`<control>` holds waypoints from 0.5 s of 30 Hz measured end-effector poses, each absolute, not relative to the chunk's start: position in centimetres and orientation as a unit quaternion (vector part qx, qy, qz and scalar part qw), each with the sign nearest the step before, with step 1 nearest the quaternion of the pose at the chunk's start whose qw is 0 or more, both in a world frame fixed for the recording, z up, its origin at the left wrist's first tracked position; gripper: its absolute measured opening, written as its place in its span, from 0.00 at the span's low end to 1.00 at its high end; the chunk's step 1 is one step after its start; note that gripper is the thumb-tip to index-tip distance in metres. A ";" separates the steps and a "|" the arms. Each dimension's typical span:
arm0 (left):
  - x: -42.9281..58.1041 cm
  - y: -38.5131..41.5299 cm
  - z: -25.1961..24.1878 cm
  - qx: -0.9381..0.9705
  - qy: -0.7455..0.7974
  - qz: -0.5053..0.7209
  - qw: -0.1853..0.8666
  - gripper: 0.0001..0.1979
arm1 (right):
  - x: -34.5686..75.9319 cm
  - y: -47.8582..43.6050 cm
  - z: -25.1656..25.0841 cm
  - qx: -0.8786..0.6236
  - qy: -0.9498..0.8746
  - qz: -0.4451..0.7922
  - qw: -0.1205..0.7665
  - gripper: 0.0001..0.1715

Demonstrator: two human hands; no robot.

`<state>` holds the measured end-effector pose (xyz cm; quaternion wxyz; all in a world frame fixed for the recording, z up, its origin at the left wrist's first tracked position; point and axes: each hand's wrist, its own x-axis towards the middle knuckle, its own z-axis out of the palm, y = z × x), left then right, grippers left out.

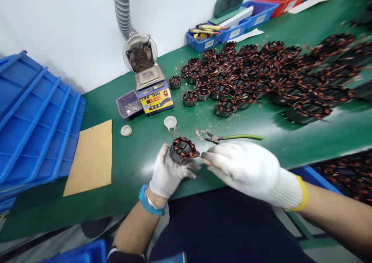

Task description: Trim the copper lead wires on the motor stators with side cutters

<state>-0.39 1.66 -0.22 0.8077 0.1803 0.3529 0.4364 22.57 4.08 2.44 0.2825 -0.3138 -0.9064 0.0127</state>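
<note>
My left hand, in a white glove with bare-looking fingertips hard to make out, is wrapped round a motor stator with copper windings. Several wire ends stick up from the stator's far side. My right hand, in a thicker white glove with a yellow cuff, pinches the copper wire lead at the stator's right side. Just beyond the right hand lie green-handled cutting pliers. A small white round dish sits behind the stator.
Many wound stators crowd the green table's right side. A solder pot with digital display stands under an extraction hose, beside a purple tray. Cardboard and stacked blue crates are left; blue bins line the back.
</note>
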 end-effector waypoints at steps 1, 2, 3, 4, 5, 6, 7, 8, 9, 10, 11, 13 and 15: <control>-0.5 1.4 -0.2 0.173 0.342 0.443 0.810 0.26 | 22.6 4.1 3.1 -0.287 -0.918 -0.076 0.263 0.18; -0.4 1.1 -0.4 0.175 0.348 0.462 0.797 0.24 | 22.4 4.1 3.7 -0.273 -0.920 -0.133 0.246 0.17; -0.3 0.8 -0.7 0.182 0.366 0.485 0.773 0.23 | 22.2 4.0 4.3 -0.270 -0.919 -0.169 0.234 0.17; 0.0 0.6 -1.1 0.192 0.391 0.508 0.743 0.22 | 21.9 3.8 4.8 -0.268 -0.918 -0.190 0.223 0.16; 0.2 0.4 -1.6 0.199 0.414 0.530 0.713 0.21 | 21.6 3.6 5.3 -0.265 -0.918 -0.201 0.216 0.15; 0.5 0.3 -2.0 0.205 0.430 0.549 0.687 0.21 | 21.2 3.3 5.7 -0.261 -0.920 -0.205 0.209 0.15; 0.8 0.2 -2.4 0.206 0.438 0.566 0.667 0.22 | 20.8 3.1 6.1 -0.255 -0.924 -0.202 0.202 0.15; 1.1 0.1 -2.6 0.204 0.440 0.581 0.653 0.22 | 20.5 2.9 6.4 -0.247 -0.930 -0.192 0.193 0.15; 1.3 0.1 -2.8 0.202 0.439 0.594 0.643 0.22 | 20.1 2.8 6.6 -0.240 -0.936 -0.180 0.186 0.14; 1.6 0.0 -2.7 0.202 0.434 0.601 0.640 0.24 | 19.8 2.7 6.8 -0.232 -0.940 -0.167 0.185 0.14; 1.8 -0.2 -2.6 0.204 0.421 0.603 0.646 0.27 | 19.6 2.8 6.9 -0.230 -0.942 -0.155 0.190 0.13; 2.1 -0.5 -2.2 0.226 0.371 0.591 0.680 0.34 | 19.3 3.3 7.2 -0.237 -0.936 -0.137 0.219 0.12; 2.1 -0.7 -1.7 0.252 0.325 0.574 0.708 0.40 | 19.6 4.6 7.3 -0.254 -0.931 -0.102 0.241 0.13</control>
